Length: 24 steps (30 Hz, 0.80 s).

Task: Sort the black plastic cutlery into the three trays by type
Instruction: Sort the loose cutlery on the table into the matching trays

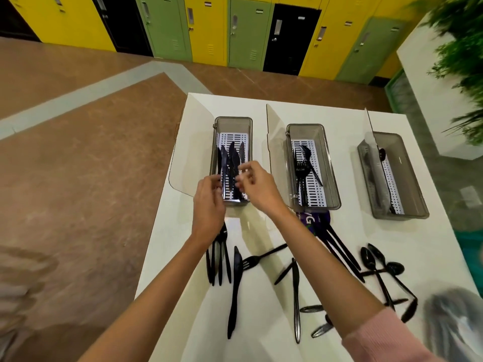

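Hovered at the six-o'clock end of the smoky plastic left tray (232, 118), likely squaring black plastic knives (231, 160) lengthwise to fit, with right grip (256, 186) released, left grip (209, 202) impossible to judge.

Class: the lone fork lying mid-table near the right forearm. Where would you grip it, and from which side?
Probably best to pinch the fork by its slim handle from above: it lies flat on the table, handle clear, while its tines sit close beside a knife.
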Available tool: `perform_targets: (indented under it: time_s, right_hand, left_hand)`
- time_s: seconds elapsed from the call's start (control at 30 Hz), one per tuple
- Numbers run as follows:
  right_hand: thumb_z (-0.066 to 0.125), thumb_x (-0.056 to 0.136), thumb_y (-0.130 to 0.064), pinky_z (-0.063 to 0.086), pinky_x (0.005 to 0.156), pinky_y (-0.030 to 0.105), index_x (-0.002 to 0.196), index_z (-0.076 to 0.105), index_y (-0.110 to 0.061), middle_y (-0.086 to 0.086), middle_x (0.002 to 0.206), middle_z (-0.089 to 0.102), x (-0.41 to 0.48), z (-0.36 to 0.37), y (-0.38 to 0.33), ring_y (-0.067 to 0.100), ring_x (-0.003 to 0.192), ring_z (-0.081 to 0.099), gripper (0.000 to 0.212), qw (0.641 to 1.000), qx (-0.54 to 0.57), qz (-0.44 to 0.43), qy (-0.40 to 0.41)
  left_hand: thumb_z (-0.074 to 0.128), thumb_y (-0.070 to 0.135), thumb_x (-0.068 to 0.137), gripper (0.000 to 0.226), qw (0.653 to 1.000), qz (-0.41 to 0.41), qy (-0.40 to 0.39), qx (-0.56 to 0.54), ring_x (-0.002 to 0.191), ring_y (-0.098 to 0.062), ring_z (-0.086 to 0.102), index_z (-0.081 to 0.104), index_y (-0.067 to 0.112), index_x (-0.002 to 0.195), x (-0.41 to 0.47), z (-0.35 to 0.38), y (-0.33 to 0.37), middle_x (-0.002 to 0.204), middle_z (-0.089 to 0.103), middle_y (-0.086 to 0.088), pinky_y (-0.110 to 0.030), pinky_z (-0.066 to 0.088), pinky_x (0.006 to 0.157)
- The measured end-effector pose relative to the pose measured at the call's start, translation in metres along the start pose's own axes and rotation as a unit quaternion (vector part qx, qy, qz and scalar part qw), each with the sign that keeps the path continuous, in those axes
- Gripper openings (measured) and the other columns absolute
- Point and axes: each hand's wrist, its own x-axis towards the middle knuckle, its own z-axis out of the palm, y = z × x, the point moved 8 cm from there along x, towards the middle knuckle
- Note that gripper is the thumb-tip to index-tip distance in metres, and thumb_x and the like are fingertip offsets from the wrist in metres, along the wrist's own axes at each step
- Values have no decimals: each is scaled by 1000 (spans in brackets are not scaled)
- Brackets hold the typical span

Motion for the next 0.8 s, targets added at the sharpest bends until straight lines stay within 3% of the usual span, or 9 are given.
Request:
perform_targets:
  time_s: [0.13,0.2,0.3,0.4,0.5,0.57,0.7,0.8]
  right_hand:
    - [45,98,-5,57,79,30,98,59,-16,2,85,67,-54,3,42,16,79,68,18,999,15,17,-49]
    - [45,97,-3,56,78,27,98,61,-12,4,85,66,-80,4,70,15,76,66,18,997,7,39,-61]
    - [48,94,-2,49,74,19,99,62,-8,5,87,67,-119,-13,120,16,80,65,16,997,-30,72,-21]
    - [53,93,-5,48,75,18,98,62,-10,4,93,65,-148,-50,160,17,86,61,11,991,-69,87,80]
    - [56,92,-5,47,80,26,104,60,-9,1,103,52,-164,-95,176,19,98,53,13,969,-138,85,188]
    - [60,89,-5,38,86,25,113,57,-4,9,112,50,-162,-120,182,27,110,47,24,950,-201,93,222]
    - [66,88,-19,33,100,37,135,43,-1,17,134,43,-144,-140,199,34,123,38,56,938,-252,155,180]
    - [68,87,-25,32,102,39,137,39,-3,16,136,39,-134,-133,202,33,125,36,62,935,-267,173,158]
  left_hand:
    - [45,2,94,23,1000,2,-4,26,95,-16,52,53,7,115,-54,3,-19,108,53,-3,-21,41,84]
    - [53,6,92,23,997,-23,-3,71,101,-21,45,52,7,115,-80,9,-36,108,47,-4,-29,39,90]
    - [67,35,84,62,977,-136,-15,162,117,-34,37,41,5,132,-114,22,-65,132,38,-13,-46,35,97]
    - [70,53,76,90,964,-186,-17,187,123,-35,33,30,4,140,-130,30,-73,139,33,-13,-51,34,99]
    - [71,49,77,88,960,-196,8,198,119,-38,37,30,1,139,-122,28,-73,130,39,-19,-51,36,96]
    - [72,41,79,87,955,-216,-2,203,122,-39,36,27,-2,140,-109,29,-75,132,38,-22,-51,34,99]
    - [64,15,87,62,956,-211,-59,197,122,-43,40,30,-11,131,-93,40,-78,130,41,-28,-46,33,100]
    - [53,5,91,41,948,-223,-85,209,118,-45,44,35,-14,122,-95,45,-78,125,44,-30,-45,35,97]
